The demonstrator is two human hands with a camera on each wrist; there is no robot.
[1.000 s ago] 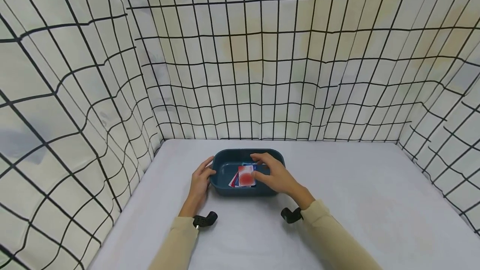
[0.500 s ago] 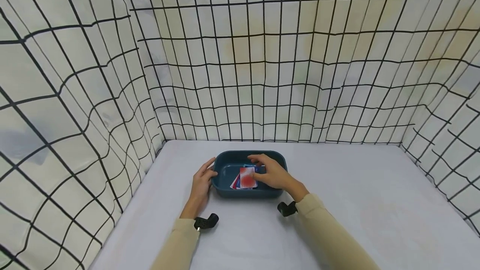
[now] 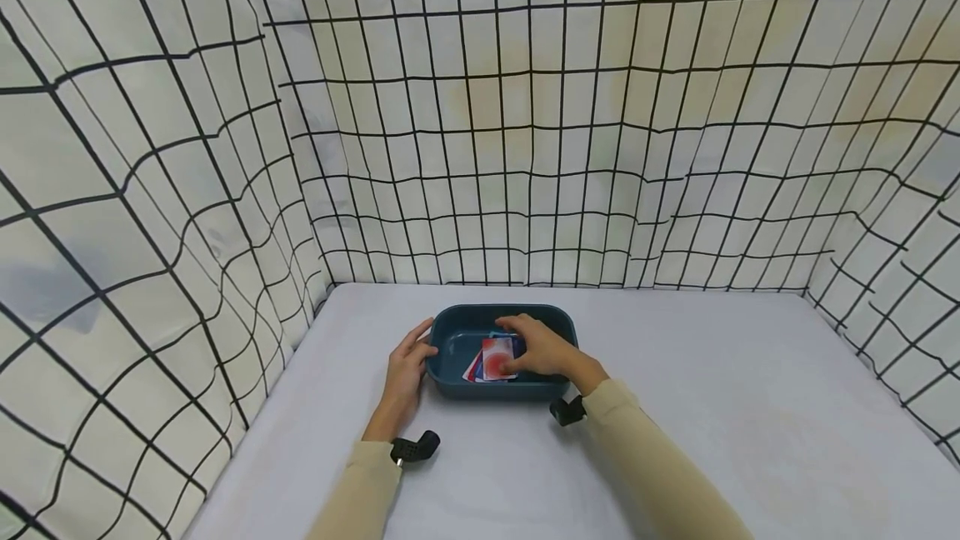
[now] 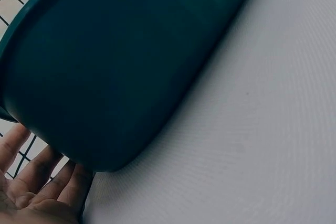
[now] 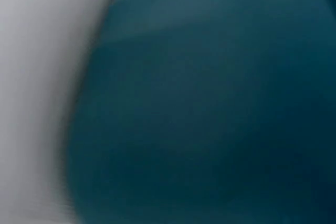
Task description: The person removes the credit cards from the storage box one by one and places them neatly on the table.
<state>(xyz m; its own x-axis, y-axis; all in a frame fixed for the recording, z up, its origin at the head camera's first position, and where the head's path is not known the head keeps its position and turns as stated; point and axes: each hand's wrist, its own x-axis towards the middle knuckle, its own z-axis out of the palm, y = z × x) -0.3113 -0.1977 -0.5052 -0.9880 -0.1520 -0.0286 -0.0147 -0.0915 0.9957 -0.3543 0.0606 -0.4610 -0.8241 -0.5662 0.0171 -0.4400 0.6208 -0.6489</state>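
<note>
A dark teal plastic tub (image 3: 465,391) stands on the white table, with several playing cards (image 3: 497,359) lying loosely overlapped inside it. The top card is red with a pale border; blue and red ones show underneath. My left hand (image 3: 403,369) touches the tub's left end, and the left wrist view shows its fairly straight fingers (image 4: 39,174) against the outer wall. Over the cards, my right hand (image 3: 547,350) reaches into the tub, thumb near the red card and curved fingers by the far edge, a wide gap between them. The right wrist view is blurred, showing the tub's wall (image 5: 173,103).
A white cloth covers the table (image 3: 712,407). Black netting (image 3: 570,148) over pale sheeting rises behind and at both sides. A black wrist camera (image 3: 416,447) sits on the left wrist, another (image 3: 567,412) on the right.
My right hand has lowered towards the cards, its thumb and fingers coming closer to them. The left hand stays at the tub's end. The head view has shifted slightly.
</note>
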